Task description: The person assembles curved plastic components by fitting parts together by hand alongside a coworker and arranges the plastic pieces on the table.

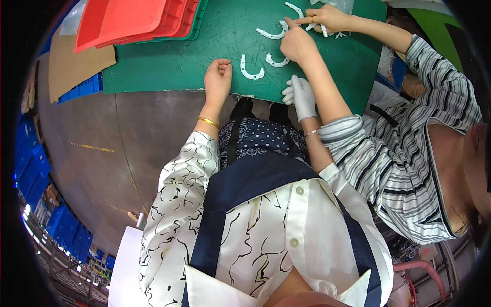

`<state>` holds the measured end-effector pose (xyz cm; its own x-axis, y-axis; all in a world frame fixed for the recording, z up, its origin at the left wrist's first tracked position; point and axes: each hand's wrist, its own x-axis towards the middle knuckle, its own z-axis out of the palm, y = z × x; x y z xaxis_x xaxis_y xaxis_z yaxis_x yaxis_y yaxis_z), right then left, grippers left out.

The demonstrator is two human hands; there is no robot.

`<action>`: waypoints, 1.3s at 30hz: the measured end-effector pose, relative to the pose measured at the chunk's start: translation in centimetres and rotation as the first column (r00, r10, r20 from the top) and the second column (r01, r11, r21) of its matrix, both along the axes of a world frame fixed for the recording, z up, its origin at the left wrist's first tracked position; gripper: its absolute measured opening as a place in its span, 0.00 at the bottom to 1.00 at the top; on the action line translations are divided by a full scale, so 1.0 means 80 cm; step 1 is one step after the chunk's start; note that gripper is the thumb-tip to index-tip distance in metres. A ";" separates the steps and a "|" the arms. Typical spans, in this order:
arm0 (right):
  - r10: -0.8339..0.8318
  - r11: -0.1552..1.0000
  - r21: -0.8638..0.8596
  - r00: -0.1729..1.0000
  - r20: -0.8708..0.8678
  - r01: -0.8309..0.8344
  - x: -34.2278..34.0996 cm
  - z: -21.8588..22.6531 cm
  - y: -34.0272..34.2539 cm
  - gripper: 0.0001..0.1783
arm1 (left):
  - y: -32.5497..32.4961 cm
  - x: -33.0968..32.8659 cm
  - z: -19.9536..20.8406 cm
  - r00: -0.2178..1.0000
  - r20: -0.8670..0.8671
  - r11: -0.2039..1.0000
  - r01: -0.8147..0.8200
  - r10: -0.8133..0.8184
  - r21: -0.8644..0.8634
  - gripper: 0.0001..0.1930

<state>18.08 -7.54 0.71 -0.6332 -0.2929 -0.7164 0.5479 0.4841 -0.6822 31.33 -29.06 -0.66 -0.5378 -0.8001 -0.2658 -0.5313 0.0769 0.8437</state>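
Observation:
My left hand (218, 82), bare, rests at the near edge of the green table with its fingers curled in and nothing visible in them. A white U-shaped plastic piece (249, 71) lies just right of it, apart from the fingers. In a white glove, my right hand (300, 97) is at the table edge, fingers loosely bent and apart, holding nothing. Beyond it lies a curved white piece (276, 62). Farther off is another curved piece (273, 33), beside a co-worker's nearer hand (299, 45). The co-worker's other hand (330, 19) is over more white pieces (324, 30).
Stacked red trays (128, 20) stand at the table's far left, above a green one. Cardboard (76, 66) and a blue crate (82, 89) are left of the table (169, 66). The co-worker's striped sleeve (348, 135) crosses close over my right forearm.

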 end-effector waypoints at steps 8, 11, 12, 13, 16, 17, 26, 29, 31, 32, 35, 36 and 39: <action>-0.067 0.997 -0.035 0.998 0.013 0.068 -0.006 0.003 0.006 0.20 | 0.003 -0.016 -0.004 0.999 -0.020 1.000 0.030 -0.030 0.000 0.06; -0.068 0.997 -0.032 0.998 0.014 0.069 -0.005 0.006 0.002 0.20 | 0.001 -0.014 -0.003 0.999 -0.015 0.999 0.036 -0.036 -0.001 0.07; -0.075 0.996 -0.040 0.997 0.017 0.076 -0.005 0.007 0.001 0.20 | 0.001 -0.013 -0.002 0.999 -0.014 0.999 0.035 -0.035 0.002 0.07; -0.072 0.997 -0.038 0.997 0.018 0.072 -0.005 0.007 0.000 0.20 | 0.000 -0.013 -0.001 0.999 -0.013 0.999 0.036 -0.036 0.005 0.07; -0.073 0.997 -0.033 0.997 0.020 0.073 -0.005 0.010 -0.002 0.20 | -0.001 -0.011 -0.001 0.999 -0.014 0.999 0.035 -0.035 0.001 0.07; -0.073 0.997 -0.032 0.997 0.020 0.073 -0.005 0.011 -0.003 0.20 | -0.001 -0.011 0.000 0.999 -0.013 0.999 0.032 -0.032 0.001 0.07; -0.073 0.997 -0.032 0.997 0.027 0.074 -0.007 0.006 0.000 0.21 | 0.000 -0.093 0.068 0.971 -0.060 0.932 0.205 -0.233 -0.298 0.08; -0.070 0.997 -0.033 0.997 0.027 0.071 -0.006 0.005 -0.001 0.20 | -0.004 -0.130 0.052 0.932 -0.033 0.780 0.284 -0.362 -0.558 0.11; -0.076 0.996 -0.038 0.997 0.026 0.077 -0.006 0.005 -0.002 0.20 | -0.002 -0.149 0.045 0.894 0.023 0.689 0.360 -0.447 -0.629 0.13; -0.077 0.996 -0.032 0.997 0.030 0.078 -0.006 0.006 -0.002 0.20 | 0.000 -0.157 0.042 0.894 0.022 0.689 0.360 -0.447 -0.629 0.13; -0.077 0.996 -0.030 0.996 0.036 0.078 -0.007 0.005 -0.001 0.20 | 0.003 -0.175 0.030 0.857 0.154 0.631 0.472 -0.491 -0.616 0.14; -0.074 0.996 -0.036 0.996 0.040 0.076 -0.007 0.004 -0.001 0.19 | 0.003 -0.178 0.022 0.859 0.174 0.627 0.476 -0.481 -0.617 0.13; -0.074 0.997 -0.020 0.996 0.051 0.075 -0.008 0.005 -0.003 0.19 | -0.002 -0.185 0.014 0.859 0.193 0.619 0.481 -0.475 -0.621 0.12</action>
